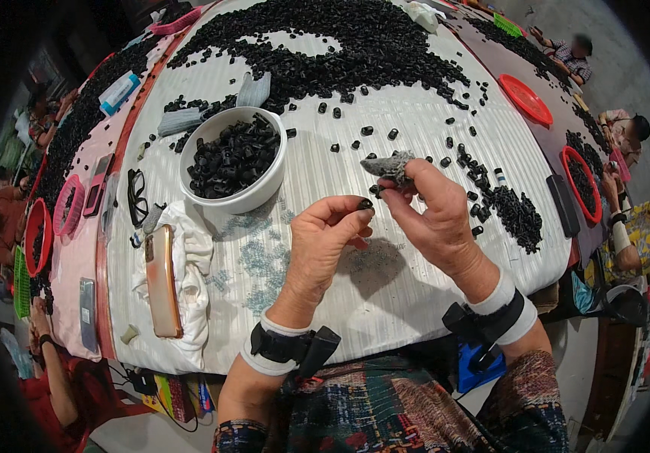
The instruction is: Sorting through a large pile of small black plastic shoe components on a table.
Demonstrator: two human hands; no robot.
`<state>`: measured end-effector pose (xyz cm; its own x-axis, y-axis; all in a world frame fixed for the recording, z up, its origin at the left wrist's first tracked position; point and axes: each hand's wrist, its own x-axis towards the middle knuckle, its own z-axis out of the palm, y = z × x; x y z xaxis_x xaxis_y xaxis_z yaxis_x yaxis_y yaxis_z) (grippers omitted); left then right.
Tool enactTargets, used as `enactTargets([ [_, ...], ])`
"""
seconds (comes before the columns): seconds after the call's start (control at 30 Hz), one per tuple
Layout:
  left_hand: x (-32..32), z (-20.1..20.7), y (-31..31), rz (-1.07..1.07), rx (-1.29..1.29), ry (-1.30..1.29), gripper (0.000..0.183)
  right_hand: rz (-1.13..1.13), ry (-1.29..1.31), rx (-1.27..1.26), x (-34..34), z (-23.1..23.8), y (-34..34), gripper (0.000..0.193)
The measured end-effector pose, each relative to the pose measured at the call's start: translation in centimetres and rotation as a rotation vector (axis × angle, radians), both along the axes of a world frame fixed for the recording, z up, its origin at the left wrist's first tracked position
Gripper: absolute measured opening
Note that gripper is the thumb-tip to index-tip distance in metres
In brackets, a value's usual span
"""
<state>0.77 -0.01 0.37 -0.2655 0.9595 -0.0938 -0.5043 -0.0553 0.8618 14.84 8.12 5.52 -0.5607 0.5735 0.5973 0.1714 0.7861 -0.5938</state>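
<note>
My left hand (319, 240) is closed in a pinch over the white tabletop (317, 317), with a small black plastic part (365, 204) between thumb and fingertips. Just right of it, my right hand (437, 215) is closed round a grey, fuzzy, cloth-like piece (388, 165) that tapers to a point on the left. Another small black part (376, 192) shows at the right thumb's tip; whether the thumb grips it I cannot tell. Behind the left hand stands a white bowl (280, 175) filled with black parts. Tiny clear bits (264, 264) lie scattered beside the left hand.
A large heap of black parts (325, 45) covers the table's far side. Slim black pieces (517, 219) lie at the right. A phone (163, 283) rests on white cloth at the left, near eyeglasses (137, 198). Other people sit along both sides, near red baskets (525, 100).
</note>
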Motion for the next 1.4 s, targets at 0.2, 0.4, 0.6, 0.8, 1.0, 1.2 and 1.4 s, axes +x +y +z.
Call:
enactTargets([
  [0.2,0.2,0.2,0.0,0.009,0.009,0.065,0.019,-0.007,-0.013,0.051,-0.4,-0.6,-0.4,0.020],
  [0.4,0.2,0.4,-0.1,0.011,-0.017,0.122,0.020,-0.032,-0.012,0.067,-0.6,-1.3,-0.4,0.017],
  [0.6,0.3,0.5,-0.1,0.035,-0.052,0.152,0.018,-0.017,-0.091,0.245,-0.6,-1.3,-0.4,0.020],
  [0.8,0.5,0.5,-0.1,0.043,-0.070,0.184,0.016,-0.028,-0.124,0.235,-0.4,-1.4,-0.9,0.020],
  [1.0,0.1,0.1,0.0,0.022,-0.102,0.233,0.016,-0.027,-0.211,0.204,-0.3,-1.4,-1.4,0.019],
  [1.2,-0.4,0.1,-0.1,-0.071,-0.075,-0.095,0.013,0.007,-0.165,0.098,0.2,-0.6,-1.3,0.034],
  [1.4,-0.2,-0.1,0.0,-0.030,-0.029,-0.136,0.014,0.009,-0.202,0.163,-0.8,-2.3,-1.5,0.037],
])
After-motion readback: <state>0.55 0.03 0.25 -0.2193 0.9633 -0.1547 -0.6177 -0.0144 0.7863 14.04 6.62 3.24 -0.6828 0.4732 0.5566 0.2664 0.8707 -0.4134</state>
